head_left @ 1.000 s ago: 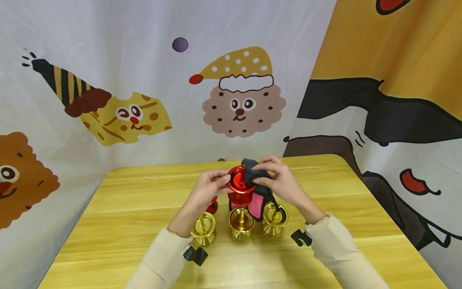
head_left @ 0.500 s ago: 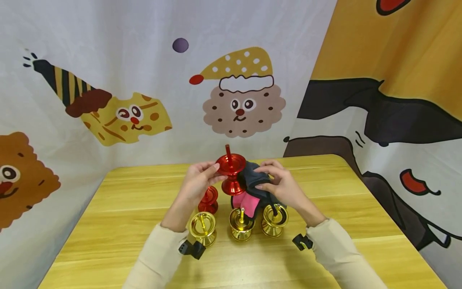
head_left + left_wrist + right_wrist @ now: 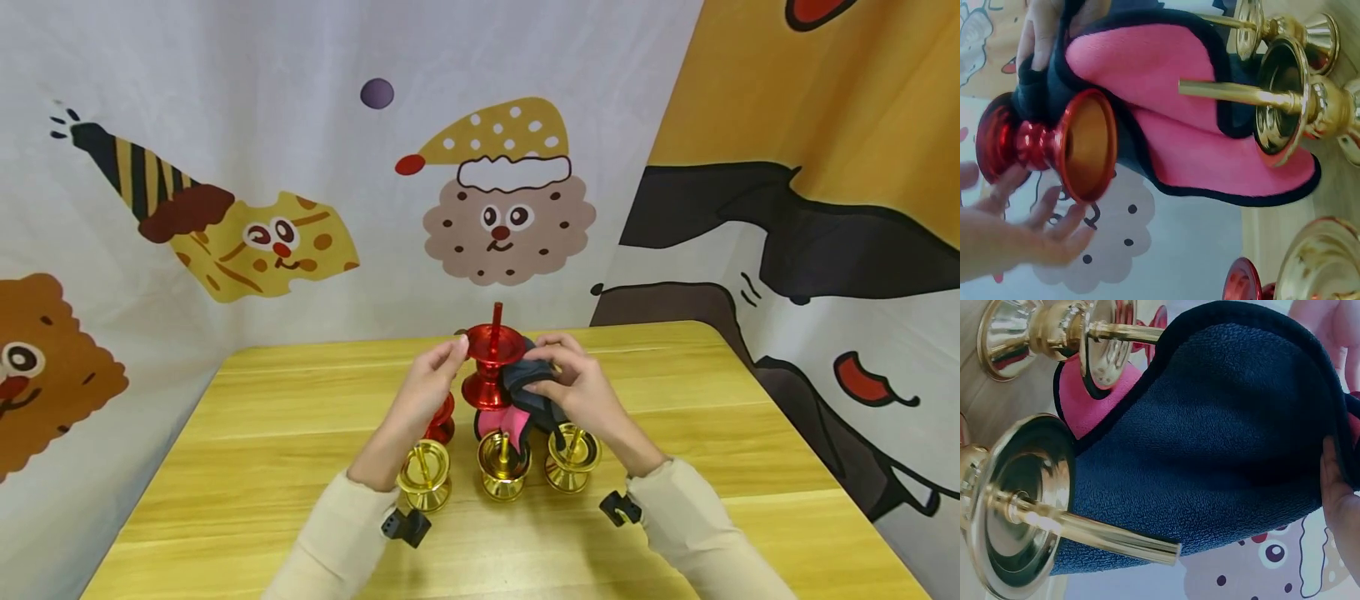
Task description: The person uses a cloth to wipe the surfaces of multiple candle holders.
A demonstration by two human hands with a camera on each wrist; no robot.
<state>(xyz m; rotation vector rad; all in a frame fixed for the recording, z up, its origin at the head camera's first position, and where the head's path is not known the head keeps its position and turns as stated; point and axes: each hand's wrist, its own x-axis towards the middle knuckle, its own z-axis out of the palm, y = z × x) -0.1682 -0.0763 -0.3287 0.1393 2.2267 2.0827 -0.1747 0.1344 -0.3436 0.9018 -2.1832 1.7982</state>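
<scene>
A shiny red candle holder [image 3: 495, 346] with a thin upright stem is held up off the table, nearly upright. My right hand [image 3: 581, 379] grips a dark blue and pink cloth [image 3: 1222, 425] that wraps round the holder's narrow waist. Beside the holder's left rim is my left hand [image 3: 427, 383]; in the left wrist view its fingers [image 3: 1041, 212] are spread and blurred, close to the holder, and contact is hard to judge. The cloth's pink side [image 3: 1147, 56] hangs behind a gold candle holder [image 3: 504, 467].
Two more gold candle holders, the left one [image 3: 425, 475] and the right one [image 3: 572, 458], stand in the front row. A second red candle holder [image 3: 442, 421], partly behind my left hand, stands behind the left gold one. A printed curtain [image 3: 300, 125] hangs beyond the wooden table [image 3: 285, 417].
The red candle holder tipped from facing me to upright, swung left, then moved back right. My left fingers have loosened from its rim. The cloth bunches at its waist in my right hand.
</scene>
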